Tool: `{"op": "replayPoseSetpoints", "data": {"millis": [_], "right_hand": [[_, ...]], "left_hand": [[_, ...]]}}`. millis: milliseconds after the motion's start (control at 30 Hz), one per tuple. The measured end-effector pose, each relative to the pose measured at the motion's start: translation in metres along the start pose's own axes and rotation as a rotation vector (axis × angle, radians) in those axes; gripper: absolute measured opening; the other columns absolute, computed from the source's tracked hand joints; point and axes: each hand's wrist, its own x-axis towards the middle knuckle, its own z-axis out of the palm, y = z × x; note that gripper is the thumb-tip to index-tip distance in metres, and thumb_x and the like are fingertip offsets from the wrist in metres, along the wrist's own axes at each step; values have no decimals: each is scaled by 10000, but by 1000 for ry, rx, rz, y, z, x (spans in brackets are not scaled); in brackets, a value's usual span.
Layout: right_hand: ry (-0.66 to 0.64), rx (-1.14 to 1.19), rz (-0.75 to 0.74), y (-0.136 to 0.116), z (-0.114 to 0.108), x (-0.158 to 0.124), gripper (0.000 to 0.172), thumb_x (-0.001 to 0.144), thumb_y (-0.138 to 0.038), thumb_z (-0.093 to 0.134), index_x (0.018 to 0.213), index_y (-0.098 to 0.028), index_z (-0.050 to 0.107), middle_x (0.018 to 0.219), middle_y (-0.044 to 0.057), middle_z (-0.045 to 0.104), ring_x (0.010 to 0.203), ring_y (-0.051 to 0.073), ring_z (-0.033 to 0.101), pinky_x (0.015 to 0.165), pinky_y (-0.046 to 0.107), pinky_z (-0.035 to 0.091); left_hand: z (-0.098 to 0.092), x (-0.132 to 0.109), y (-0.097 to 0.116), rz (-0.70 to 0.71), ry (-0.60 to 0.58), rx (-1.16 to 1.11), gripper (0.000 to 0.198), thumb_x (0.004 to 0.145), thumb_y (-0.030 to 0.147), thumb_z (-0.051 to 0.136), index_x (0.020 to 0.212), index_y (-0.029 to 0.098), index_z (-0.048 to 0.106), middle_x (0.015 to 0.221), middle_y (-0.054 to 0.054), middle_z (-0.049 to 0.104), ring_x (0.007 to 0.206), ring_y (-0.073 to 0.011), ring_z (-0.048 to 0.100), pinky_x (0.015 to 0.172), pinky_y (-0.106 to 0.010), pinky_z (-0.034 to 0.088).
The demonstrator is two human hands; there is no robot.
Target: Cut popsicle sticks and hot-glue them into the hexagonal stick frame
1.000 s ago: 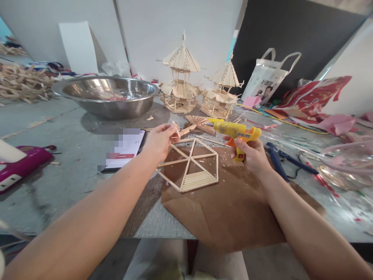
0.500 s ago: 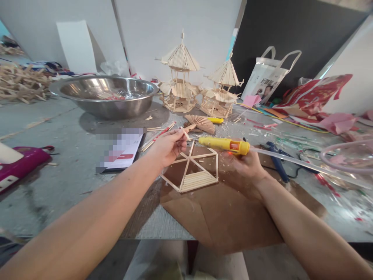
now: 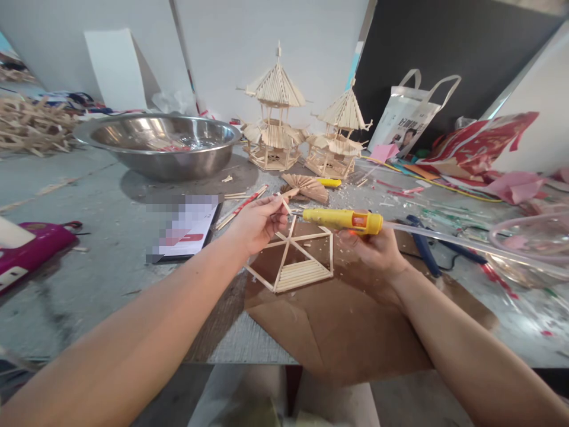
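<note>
Between thumb and fingers my left hand [image 3: 262,222] pinches a short wooden stick [image 3: 287,206], tilted over the table. My right hand [image 3: 376,249] is wrapped round a yellow hot glue gun [image 3: 342,220], its nozzle pointing left, right by the stick; whether they touch I cannot tell. A long clear glue stick [image 3: 427,232] runs out of the gun's back. Below both hands a six-sided stick frame [image 3: 283,264] with spokes lies on a brown board [image 3: 338,332]; its front section is filled with parallel sticks, and my left hand hides part of its left side.
Two stick pagodas [image 3: 278,127] stand at the back beside a steel basin [image 3: 160,148]. A phone-like device [image 3: 191,228] lies left of my left hand, a folded paper fan [image 3: 306,188] beyond the frame. Blue-handled pliers [image 3: 424,246] sit at right, a purple glue gun [image 3: 38,249] far left.
The glue gun's nozzle and the stick in my left hand have shifted very slightly. Both hands keep their grips, and the frame on the board stays as it was.
</note>
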Motion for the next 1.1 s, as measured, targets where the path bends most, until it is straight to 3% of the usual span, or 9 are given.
{"op": "replayPoseSetpoints", "data": {"millis": [1100], "right_hand": [[36, -49, 15, 3, -1, -1, 177, 709, -308, 571, 829, -178, 573, 766, 39, 637, 686, 153, 601, 608, 248, 506]], "left_hand": [[1, 0, 0, 18, 11, 6, 225, 792, 122, 440, 588, 88, 530, 500, 6, 526, 415, -49, 501, 404, -152, 441]]}}
